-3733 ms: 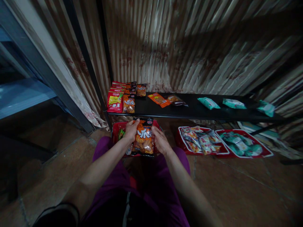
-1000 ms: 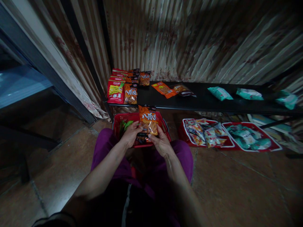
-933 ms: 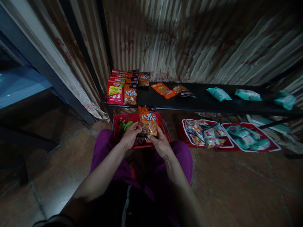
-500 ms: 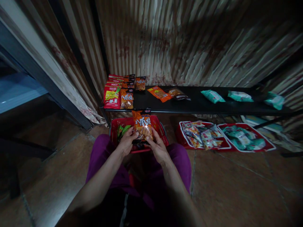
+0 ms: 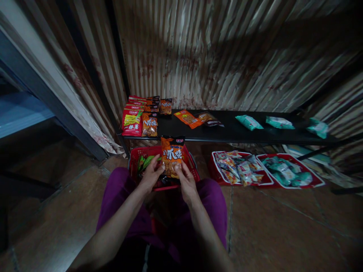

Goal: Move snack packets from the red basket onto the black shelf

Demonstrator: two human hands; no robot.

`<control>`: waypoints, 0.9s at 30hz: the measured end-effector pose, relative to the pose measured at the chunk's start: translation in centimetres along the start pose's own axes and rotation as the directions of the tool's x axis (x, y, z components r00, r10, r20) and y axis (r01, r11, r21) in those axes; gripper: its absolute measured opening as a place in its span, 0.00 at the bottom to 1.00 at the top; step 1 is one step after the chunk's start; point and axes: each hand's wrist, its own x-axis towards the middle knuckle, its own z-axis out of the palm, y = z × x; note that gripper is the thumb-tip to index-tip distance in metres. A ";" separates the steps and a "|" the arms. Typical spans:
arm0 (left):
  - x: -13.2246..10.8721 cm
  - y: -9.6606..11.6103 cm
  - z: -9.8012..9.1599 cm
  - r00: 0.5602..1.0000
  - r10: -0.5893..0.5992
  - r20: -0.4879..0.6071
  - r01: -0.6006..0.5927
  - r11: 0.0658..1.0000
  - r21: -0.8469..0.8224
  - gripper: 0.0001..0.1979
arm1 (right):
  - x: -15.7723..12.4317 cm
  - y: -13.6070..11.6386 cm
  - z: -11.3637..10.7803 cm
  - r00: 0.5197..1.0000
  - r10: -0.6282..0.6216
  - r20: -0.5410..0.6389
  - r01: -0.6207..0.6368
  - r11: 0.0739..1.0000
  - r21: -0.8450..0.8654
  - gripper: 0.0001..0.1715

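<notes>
An orange and black snack bag (image 5: 172, 153) is held upright between my two hands, its printed front towards me. My left hand (image 5: 153, 174) grips its lower left side, thumb on the front. On the lower right side my right hand (image 5: 185, 177) holds it the same way. Below the bag sits a red basket (image 5: 193, 163) with green packets (image 5: 147, 161) inside; part of its contents is hidden by the bag and hands. Matching orange snack bags (image 5: 149, 124) stand at the shelf's left end beside red snack bags (image 5: 132, 122) in a row.
The low black shelf (image 5: 181, 133) also carries a flat orange packet (image 5: 188, 119), a brown packet (image 5: 210, 119) and three teal packets (image 5: 249, 122). On the floor at right are a red basket of mixed packets (image 5: 238, 168) and another of teal packets (image 5: 286, 172). A striped curtain (image 5: 198, 56) hangs behind.
The view has tilted slightly, so the shelf and baskets sit lower in the picture. The snack bag stays in both hands, turned a little more upright.
</notes>
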 end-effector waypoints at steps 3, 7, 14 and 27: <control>0.2 0.1 0.4 0.980 0.195 -0.041 -0.183 0.961 0.205 0.32 | 0.1 0.3 0.1 0.999 0.003 -0.044 -0.004 1.000 -0.025 0.41; 0.1 0.7 0.9 0.906 0.420 0.047 -0.410 0.844 0.347 0.25 | 0.4 1.3 0.1 0.997 -0.052 -0.049 0.047 0.994 -0.098 0.39; 0.4 1.0 1.8 0.917 0.398 -0.007 -0.367 0.852 0.373 0.20 | 0.7 2.6 -0.3 0.963 -0.268 -0.038 0.242 0.915 -0.323 0.35; 0.4 1.7 3.0 0.982 0.186 0.015 -0.185 0.982 -0.048 0.25 | -1.3 1.7 0.7 0.903 -0.427 0.041 0.249 0.446 -0.860 0.34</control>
